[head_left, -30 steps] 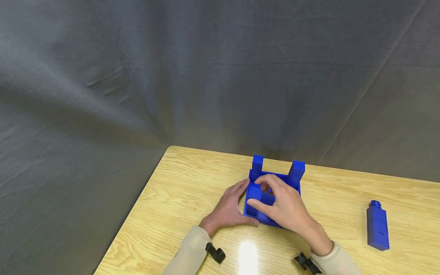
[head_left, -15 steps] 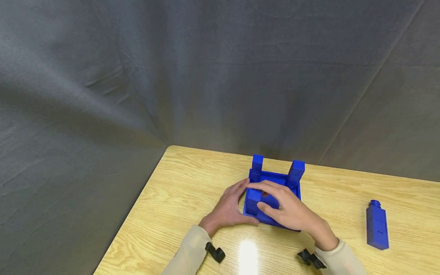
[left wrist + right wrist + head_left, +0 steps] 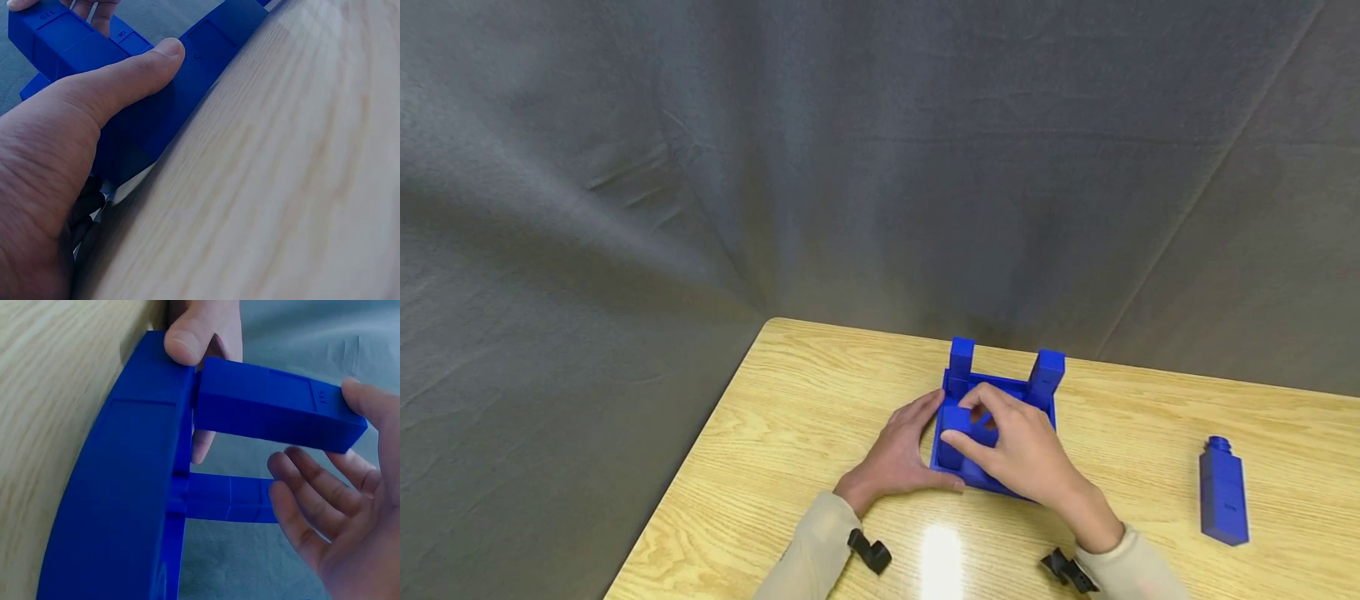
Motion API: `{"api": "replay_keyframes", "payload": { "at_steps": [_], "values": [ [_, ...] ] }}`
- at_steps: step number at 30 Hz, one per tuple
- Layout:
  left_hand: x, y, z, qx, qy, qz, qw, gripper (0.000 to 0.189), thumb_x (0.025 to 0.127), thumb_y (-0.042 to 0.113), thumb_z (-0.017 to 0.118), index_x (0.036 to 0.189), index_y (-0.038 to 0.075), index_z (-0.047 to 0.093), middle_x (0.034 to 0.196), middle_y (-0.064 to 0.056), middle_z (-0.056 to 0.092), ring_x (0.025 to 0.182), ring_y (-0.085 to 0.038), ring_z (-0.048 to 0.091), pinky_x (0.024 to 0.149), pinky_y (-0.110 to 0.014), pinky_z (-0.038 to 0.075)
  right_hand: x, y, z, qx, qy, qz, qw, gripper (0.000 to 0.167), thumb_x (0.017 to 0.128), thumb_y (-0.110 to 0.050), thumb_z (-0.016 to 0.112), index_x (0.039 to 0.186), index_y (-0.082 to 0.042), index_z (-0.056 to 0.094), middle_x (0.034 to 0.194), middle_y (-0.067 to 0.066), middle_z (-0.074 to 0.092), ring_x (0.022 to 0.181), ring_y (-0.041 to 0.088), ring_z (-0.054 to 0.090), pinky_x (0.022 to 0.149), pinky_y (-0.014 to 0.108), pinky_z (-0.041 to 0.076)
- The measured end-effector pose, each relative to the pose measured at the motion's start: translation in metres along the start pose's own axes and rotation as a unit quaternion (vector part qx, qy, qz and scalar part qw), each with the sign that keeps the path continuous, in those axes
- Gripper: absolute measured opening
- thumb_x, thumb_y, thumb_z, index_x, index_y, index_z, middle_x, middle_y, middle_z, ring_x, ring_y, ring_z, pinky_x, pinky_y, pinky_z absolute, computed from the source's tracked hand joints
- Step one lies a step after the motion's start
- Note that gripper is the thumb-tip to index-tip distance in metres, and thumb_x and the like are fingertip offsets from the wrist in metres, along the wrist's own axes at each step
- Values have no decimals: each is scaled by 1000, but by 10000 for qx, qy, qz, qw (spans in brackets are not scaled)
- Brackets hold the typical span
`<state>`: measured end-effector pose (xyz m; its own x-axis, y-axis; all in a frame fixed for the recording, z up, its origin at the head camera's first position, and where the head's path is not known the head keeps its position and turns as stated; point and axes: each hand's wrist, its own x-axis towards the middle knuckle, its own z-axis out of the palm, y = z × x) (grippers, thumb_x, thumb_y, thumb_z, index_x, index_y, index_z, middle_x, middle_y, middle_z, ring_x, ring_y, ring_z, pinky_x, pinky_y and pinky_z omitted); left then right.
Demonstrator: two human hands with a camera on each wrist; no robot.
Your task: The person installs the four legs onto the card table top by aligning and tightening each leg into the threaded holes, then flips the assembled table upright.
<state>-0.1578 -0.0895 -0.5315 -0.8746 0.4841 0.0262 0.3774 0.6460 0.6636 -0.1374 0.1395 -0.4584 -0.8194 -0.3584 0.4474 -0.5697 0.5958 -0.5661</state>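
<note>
Cloth backdrop: dark grey, softly wrinkled, rising behind and to the left of the table; a slanting seam or crease runs down its right side.
Tabletop: pale yellow wood grain, rounded far-left corner.
Light: white glare on the wood, near the bottom edge of the head view.

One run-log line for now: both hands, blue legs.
left hand: grips blue base | right hand: pinches near-left leg | far legs: standing in base | loose leg: lying on table
</note>
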Motion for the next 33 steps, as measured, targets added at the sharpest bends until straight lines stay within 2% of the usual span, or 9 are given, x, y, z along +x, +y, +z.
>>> {"api": "replay_keyframes", "payload": {
  "at_steps": [5,8,12,16,21,23,26,30,33],
  "values": [
    [0,0,0,-60,4,4,10000,133,81,59,97,180,20,18,183,5,24,166,-34,30,131,-64,31,1,-2,2,-246,217,-33,9995,40,85,-32,99,103,-20,66,87,-9,70,77,8,68,63,27,55],
    [0,0,0,-67,-10,-16,10000,133,80,59,97,180,20,18,183,6,24,166,-33,29,132,-63,30,2,-1,0,-285,72,-22,9996,45,85,-39,98,114,-19,71,94,-8,74,81,8,71,66,29,57],
    [0,0,0,-60,-31,-40,10000,132,80,61,96,180,23,19,184,6,23,167,-33,29,132,-64,30,1,3,-6,88,-386,-128,9991,57,94,-37,91,144,-19,70,121,-5,76,102,14,73,84,43,59],
    [-1,0,0,-96,-45,-65,9999,130,80,64,95,179,27,21,184,6,23,167,-33,28,131,-65,30,0,7,-12,636,-769,-619,9931,56,102,-21,82,156,-20,64,145,-2,70,126,25,69,102,58,58],
    [-1,0,0,-111,-28,-66,9999,129,80,63,95,180,28,20,183,8,23,167,-32,28,131,-65,31,1,13,-16,1109,-1116,-899,9834,47,110,-7,67,156,-14,65,154,3,67,142,33,63,116,49,54],
    [-1,0,0,-137,-41,-80,9999,130,80,63,96,180,28,19,184,8,23,167,-32,28,131,-66,31,0,14,-17,1151,-1186,-854,9825,44,111,-6,65,154,-14,66,154,4,67,142,33,64,116,49,54],
    [-1,-1,0,-163,-48,-106,9998,132,80,62,96,180,27,17,184,9,22,167,-32,28,131,-66,31,1,14,-17,1142,-1120,-736,9844,39,110,-9,68,149,-15,69,149,2,71,134,26,69,106,50,61],
    [-1,-1,0,-133,-33,-89,9999,132,80,62,96,180,25,18,184,9,22,167,-32,28,131,-65,31,3,10,-12,1035,-807,-437,9904,34,105,-13,78,138,-18,73,133,-6,75,113,12,72,90,38,65],
    [0,0,0,-77,-11,-59,10000,132,80,61,96,180,23,19,184,7,23,167,-32,29,131,-65,31,2,5,-8,777,-600,-175,9950,33,100,-18,86,129,-22,73,123,-11,75,102,8,72,85,33,64]
  ]
}}
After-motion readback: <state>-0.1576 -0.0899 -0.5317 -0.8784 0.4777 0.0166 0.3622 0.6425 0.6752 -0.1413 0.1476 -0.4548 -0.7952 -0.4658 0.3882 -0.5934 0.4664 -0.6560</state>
